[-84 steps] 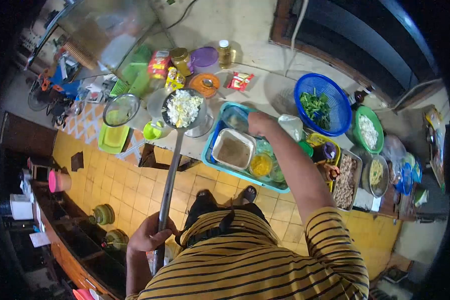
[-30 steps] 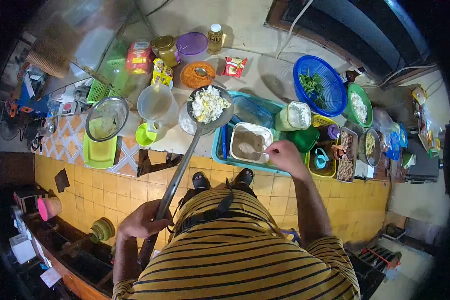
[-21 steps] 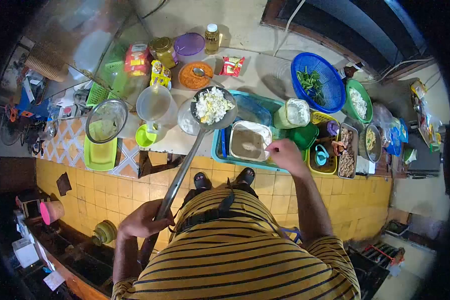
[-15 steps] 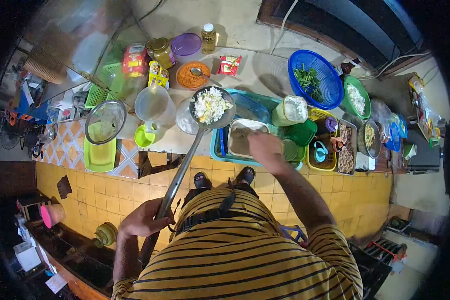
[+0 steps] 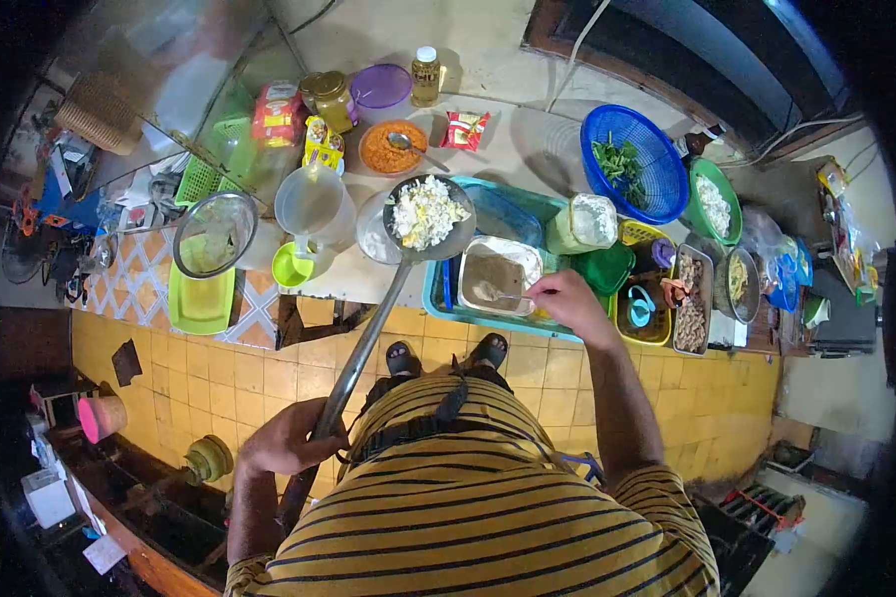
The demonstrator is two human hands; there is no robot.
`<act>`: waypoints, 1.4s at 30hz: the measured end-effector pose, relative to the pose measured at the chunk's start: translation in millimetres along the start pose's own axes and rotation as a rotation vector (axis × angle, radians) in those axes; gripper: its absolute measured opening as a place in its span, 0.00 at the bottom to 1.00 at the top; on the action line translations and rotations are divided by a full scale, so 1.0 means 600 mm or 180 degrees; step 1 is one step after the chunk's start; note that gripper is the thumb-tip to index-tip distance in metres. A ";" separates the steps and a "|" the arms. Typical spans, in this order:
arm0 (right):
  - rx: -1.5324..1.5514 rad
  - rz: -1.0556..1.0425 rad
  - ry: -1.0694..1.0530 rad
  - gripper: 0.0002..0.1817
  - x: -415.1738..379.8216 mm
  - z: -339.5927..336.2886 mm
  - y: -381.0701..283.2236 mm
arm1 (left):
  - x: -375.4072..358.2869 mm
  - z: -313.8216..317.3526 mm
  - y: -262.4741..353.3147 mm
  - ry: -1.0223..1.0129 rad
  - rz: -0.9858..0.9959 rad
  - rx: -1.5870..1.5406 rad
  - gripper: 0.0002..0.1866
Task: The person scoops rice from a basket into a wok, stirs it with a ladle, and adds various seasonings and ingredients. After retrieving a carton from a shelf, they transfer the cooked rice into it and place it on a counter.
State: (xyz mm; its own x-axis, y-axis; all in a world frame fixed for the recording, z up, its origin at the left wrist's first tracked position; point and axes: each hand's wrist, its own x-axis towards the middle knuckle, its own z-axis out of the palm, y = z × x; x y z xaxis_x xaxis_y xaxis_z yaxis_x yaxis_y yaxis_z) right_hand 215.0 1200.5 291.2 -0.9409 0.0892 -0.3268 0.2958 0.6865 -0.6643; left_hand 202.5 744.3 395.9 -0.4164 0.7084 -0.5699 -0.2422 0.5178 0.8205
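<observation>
My left hand [image 5: 297,438] is wrapped round the long metal handle of a large ladle [image 5: 370,336]. White rice with yellow bits of egg [image 5: 426,212] fills the ladle's bowl, held level over the table. Between the fingers of my right hand [image 5: 573,302] is a small spoon [image 5: 503,296], its tip in greyish-brown powder. That powder lies in a white rectangular tub [image 5: 466,261], which stands in a teal tray [image 5: 434,289]. A clear jar of pale contents [image 5: 579,225] and a dark green lid [image 5: 605,267] are just beyond my right hand.
A bowl of orange-red paste [image 5: 376,151] with a spoon stands at the back. Leafy greens lie in a blue colander [image 5: 667,179] to the right, near a green bowl of white pieces [image 5: 712,204]. Left are a clear jug [image 5: 309,204] and a strainer [image 5: 214,234].
My right hand has moved right and back from over the white tub. The spoon in its fingers now shows, with the tip in the powder. The ladle has stayed almost still.
</observation>
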 end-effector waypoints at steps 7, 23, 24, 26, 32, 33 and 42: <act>-0.0028 -0.0395 0.0208 0.11 -0.012 -0.003 -0.002 | 0.006 0.002 0.009 0.0046 0.0060 -0.0114 0.09; 0.0316 0.0046 0.0342 0.08 -0.012 -0.063 -0.077 | 0.012 -0.003 0.006 -0.0056 -0.0035 -0.0108 0.11; 0.0322 0.0034 0.0343 0.08 -0.005 -0.058 -0.085 | 0.014 -0.003 0.002 -0.0044 -0.0037 -0.0102 0.11; 0.0376 -0.0289 0.0784 0.08 0.009 -0.045 -0.107 | 0.017 -0.004 -0.005 -0.0191 0.0111 -0.0023 0.12; -0.1055 -0.1179 0.1925 0.17 0.010 0.041 -0.104 | 0.012 -0.001 0.000 -0.0470 0.0179 -0.0959 0.12; -0.0832 -0.1103 0.1946 0.17 0.007 0.046 -0.100 | 0.011 0.000 0.004 -0.0446 0.0197 -0.0973 0.12; -0.0410 -0.1027 0.2070 0.16 0.003 0.081 -0.082 | 0.007 -0.012 -0.006 -0.0540 0.0287 -0.0760 0.09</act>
State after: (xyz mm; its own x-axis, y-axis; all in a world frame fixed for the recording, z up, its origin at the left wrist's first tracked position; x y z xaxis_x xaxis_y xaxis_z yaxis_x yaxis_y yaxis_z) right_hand 206.9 1131.7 290.9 -0.8975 0.2510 0.3627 0.0038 0.8267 -0.5627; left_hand 195.2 742.4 391.0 -0.2982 0.8268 -0.4770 -0.4184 0.3359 0.8439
